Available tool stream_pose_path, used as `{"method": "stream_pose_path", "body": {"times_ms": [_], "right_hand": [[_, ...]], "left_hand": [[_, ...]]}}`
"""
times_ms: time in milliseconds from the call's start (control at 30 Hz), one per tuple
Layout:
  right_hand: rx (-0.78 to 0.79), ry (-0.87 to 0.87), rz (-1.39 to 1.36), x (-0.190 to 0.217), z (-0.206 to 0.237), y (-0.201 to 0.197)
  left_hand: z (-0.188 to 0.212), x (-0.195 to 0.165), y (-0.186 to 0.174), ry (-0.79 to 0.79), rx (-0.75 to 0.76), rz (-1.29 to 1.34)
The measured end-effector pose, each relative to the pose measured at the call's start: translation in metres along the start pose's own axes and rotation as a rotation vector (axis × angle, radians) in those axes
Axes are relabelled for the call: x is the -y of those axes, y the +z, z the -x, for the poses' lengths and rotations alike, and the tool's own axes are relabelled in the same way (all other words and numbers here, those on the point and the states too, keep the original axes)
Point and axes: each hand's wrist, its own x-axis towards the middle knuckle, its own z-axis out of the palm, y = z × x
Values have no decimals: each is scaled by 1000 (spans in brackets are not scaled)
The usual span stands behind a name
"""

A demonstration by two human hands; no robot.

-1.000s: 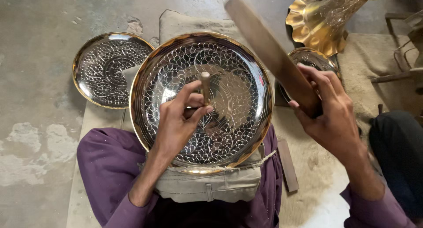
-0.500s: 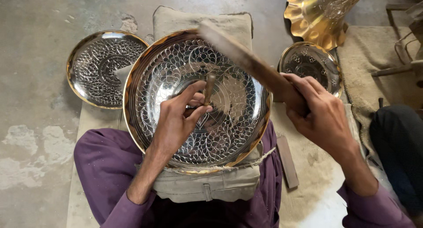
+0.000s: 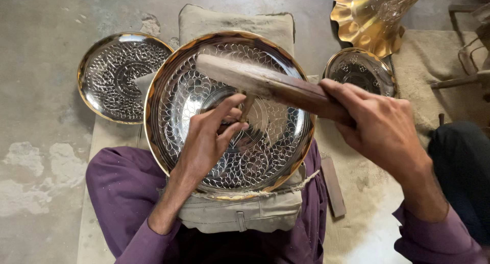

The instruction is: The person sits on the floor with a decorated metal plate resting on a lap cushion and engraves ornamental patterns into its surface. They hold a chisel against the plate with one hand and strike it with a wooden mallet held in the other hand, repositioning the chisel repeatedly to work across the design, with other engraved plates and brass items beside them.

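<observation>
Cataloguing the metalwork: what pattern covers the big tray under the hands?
Silvery engraved scale-like loops, gold-coloured rim, on the big tray; head view.

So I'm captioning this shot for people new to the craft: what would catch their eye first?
The large engraved metal tray with a golden rim, centre frame on a cushion on the lap. Over it the right hand holds a wooden mallet against a small chisel pinched in the left hand. A fluted brass vessel gleams top right.

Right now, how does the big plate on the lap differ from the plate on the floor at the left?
The big plate is larger and rests tilted on a cushion on the lap; the left plate is smaller and lies on the floor. The left hand touches the big plate; the left plate is untouched. Both are round, engraved, silvery with golden rims.
</observation>
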Motion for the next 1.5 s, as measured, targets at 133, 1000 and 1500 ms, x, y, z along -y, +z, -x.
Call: {"method": "stream_pose_path", "body": {"times_ms": [133, 1000, 1500], "right_hand": [[-102, 102, -235, 7, 1, 3], [-286, 280, -280, -7, 89, 99], [-221, 286, -229, -1, 73, 76]], "left_hand": [[-3, 0, -1, -30, 34, -19], [-27, -14, -20, 222, 407, -66], [-21, -29, -22, 97, 309, -106]]}}
